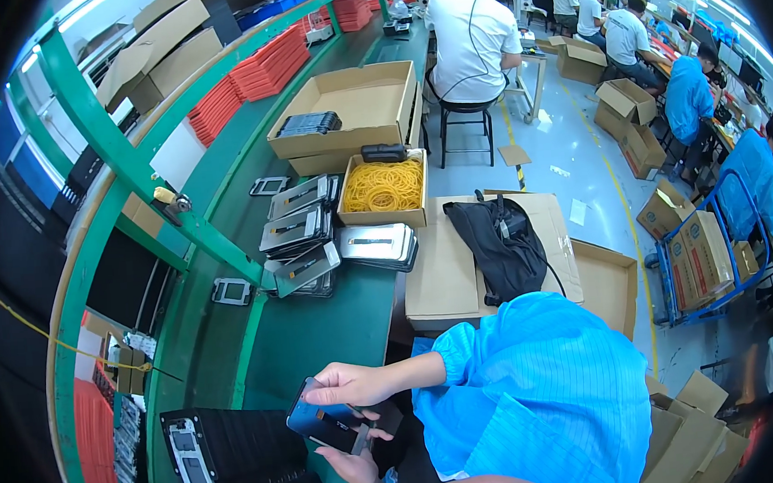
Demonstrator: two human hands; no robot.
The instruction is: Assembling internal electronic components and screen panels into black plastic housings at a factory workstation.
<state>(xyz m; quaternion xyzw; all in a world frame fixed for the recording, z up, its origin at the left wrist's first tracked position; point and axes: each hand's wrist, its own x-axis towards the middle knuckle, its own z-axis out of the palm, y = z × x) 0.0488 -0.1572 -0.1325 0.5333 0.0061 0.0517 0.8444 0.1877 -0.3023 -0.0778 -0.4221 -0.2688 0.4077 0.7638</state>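
Note:
A dark, glossy phone-like panel is gripped by my right hand, thumb on top and fingers curled beneath. Just below, my left hand is closed at the panel's lower end, around a small flat grey piece; its exact kind is unclear. Left of my hands, a row of black phone-like shells lies packed together, with a light grey frame at its left end. Farther up the green bench are stacks of silver-backed screen panels and a second silver stack.
A carton of yellow rubber bands stands beyond the stacks, near a larger open carton. A green metal upright rises at the left. A black bag lies on a cardboard box. Other people sit farther off.

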